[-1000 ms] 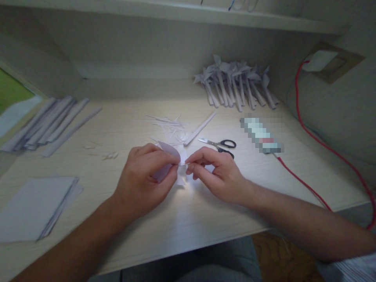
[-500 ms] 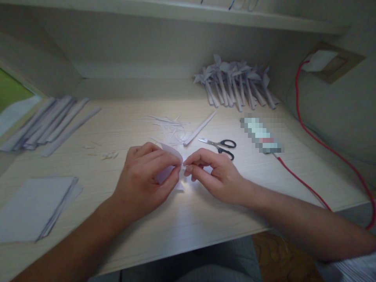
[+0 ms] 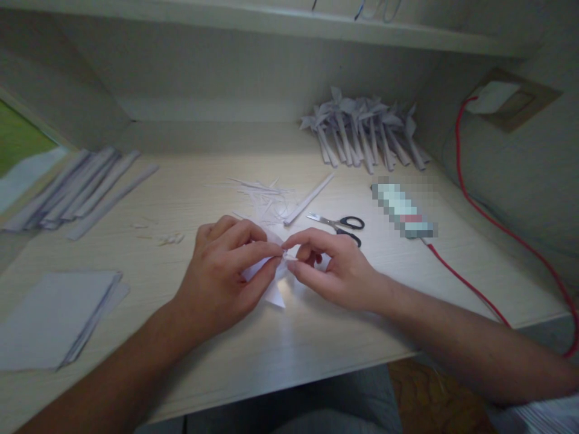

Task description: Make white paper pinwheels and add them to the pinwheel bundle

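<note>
My left hand (image 3: 230,265) pinches a piece of cut white paper (image 3: 275,295) between thumb and forefinger, over the middle of the desk. Its pointed corners stick out below and above the fingers, and most of it is hidden behind them. Touching the same spot, my right hand (image 3: 332,265) closes thumb and forefinger on a small white paper piece (image 3: 289,256) beside the left fingertips. Whether that piece is joined to the larger paper I cannot tell. Black-handled scissors (image 3: 337,223) lie partly open just beyond my right hand.
Thin paper strips (image 3: 262,196) and a rolled paper stick (image 3: 310,199) lie behind my hands. Paper pinwheels (image 3: 362,129) stand at the back right. A phone (image 3: 402,208) with a red cable (image 3: 470,289) is at right. Paper tubes (image 3: 76,187) and stacked sheets (image 3: 54,319) are left.
The paper has turned in my left fingers, its lower corner now pointing further down. A small white piece now shows between my right fingertips. The view has shifted slightly.
</note>
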{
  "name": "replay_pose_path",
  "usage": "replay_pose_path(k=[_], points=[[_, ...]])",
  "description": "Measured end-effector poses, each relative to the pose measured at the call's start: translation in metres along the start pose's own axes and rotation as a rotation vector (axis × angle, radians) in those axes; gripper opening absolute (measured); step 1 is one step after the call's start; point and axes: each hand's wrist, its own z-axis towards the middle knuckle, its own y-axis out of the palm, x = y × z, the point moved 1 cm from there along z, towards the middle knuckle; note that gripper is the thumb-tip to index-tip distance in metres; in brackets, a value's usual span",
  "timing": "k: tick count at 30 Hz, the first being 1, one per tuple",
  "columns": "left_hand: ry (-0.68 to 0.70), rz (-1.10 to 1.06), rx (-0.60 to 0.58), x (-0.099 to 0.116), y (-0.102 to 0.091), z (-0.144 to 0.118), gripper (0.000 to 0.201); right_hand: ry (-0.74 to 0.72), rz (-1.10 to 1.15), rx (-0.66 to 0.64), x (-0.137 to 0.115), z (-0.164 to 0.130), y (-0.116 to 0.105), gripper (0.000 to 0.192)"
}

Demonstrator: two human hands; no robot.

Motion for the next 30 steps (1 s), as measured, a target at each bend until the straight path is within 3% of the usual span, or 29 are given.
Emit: replay_pose_path(k=[4,12,17,22,26,30], points=[[-0.014,0.008,0.007,0.0,0.0,0.0,0.01,-0.021,-0.038,0.014,0.0,0.001,0.0,0.007],[-0.038,-0.018,0.037,0.0,-0.002,0.0,0.006,-0.006,-0.079,0.011,0.001,0.002,-0.001,0.003],[-0.303,-0.075,0.17,-0.012,-0.007,0.003,0.027,0.018,-0.123,0.026,0.001,0.002,-0.002,0.005],[-0.67,-0.435,-0.042,-0.028,0.003,0.007,0.047,-0.045,-0.169,-0.04,0.0,-0.001,-0.003,0.003],[-0.675,-0.538,-0.125,-0.028,0.006,0.009,0.029,-0.096,-0.186,-0.077,0.0,-0.003,-0.003,0.003],[-0.597,-0.464,-0.067,-0.022,0.004,0.008,0.012,-0.019,-0.164,-0.002,0.0,-0.002,-0.002,0.001]])
